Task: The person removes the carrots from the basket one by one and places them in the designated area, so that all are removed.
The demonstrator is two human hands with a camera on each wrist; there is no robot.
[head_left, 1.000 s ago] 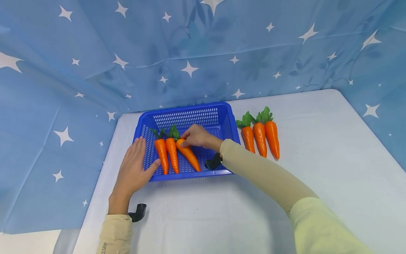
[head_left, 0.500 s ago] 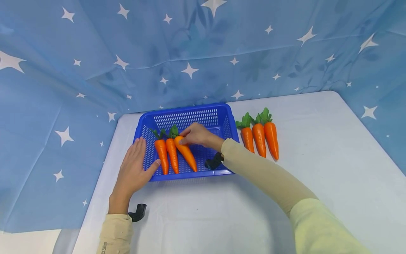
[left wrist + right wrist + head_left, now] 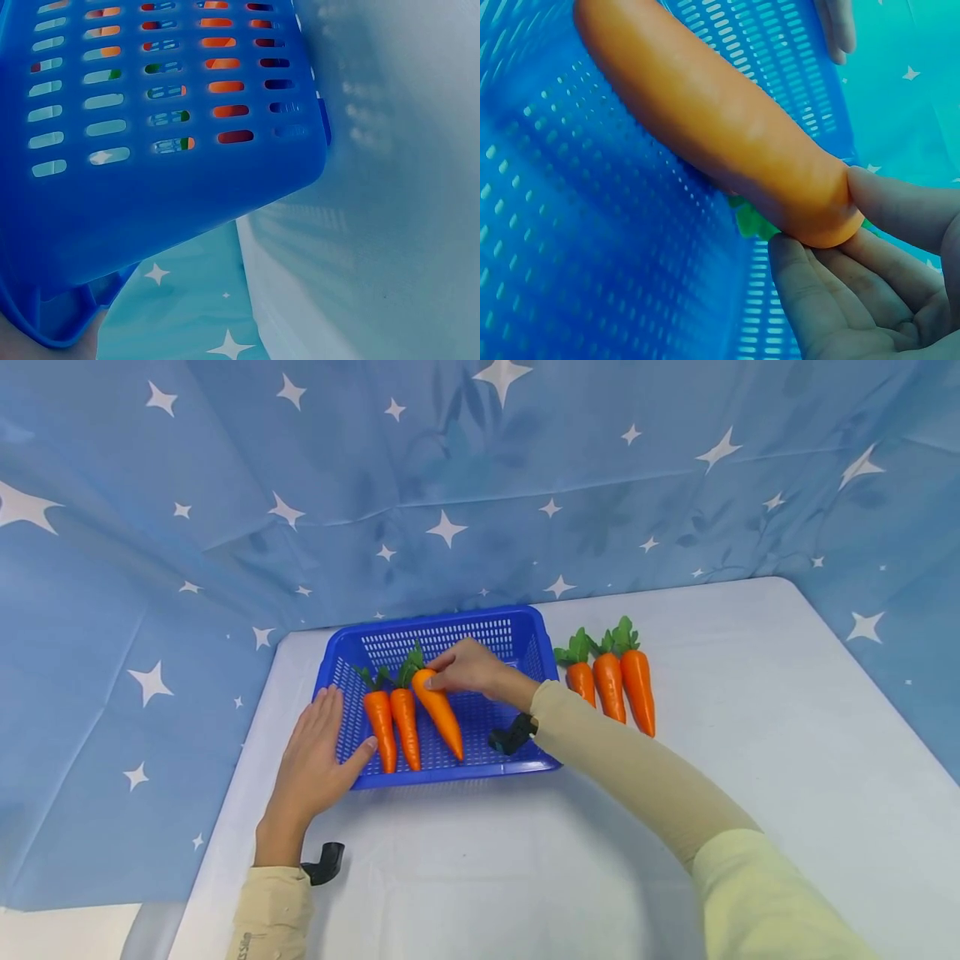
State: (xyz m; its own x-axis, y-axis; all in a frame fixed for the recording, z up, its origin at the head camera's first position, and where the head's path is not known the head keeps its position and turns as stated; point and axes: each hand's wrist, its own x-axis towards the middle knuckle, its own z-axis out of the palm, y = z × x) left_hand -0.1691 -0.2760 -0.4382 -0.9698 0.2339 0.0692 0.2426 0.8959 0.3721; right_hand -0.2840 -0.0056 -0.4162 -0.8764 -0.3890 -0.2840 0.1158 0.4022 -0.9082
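My right hand [image 3: 474, 667] pinches the thick top end of an orange carrot [image 3: 441, 717] over the blue plastic basket [image 3: 480, 772]. In the right wrist view the thumb and fingertips grip that end of the carrot [image 3: 712, 120], with its tip pointing away from the hand. Two more carrots with green tops, a left one [image 3: 381, 731] and a right one [image 3: 406, 728], lie side by side in the basket's left part. My left hand [image 3: 318, 760] rests along the basket's left rim, fingers straight and thumb spread over the front corner.
Right of the basket, three carrots [image 3: 639, 693] lie in a row on the white table [image 3: 750, 727], partly behind my right sleeve. Black wrist devices show at my right wrist [image 3: 513, 735] and left wrist [image 3: 327, 863]. A blue starry cloth [image 3: 480, 477] hangs behind the table.
My right hand has moved slightly up in the head view with the pinched carrot, whose tip has swung left and now points more steeply down. The left hand keeps its place.
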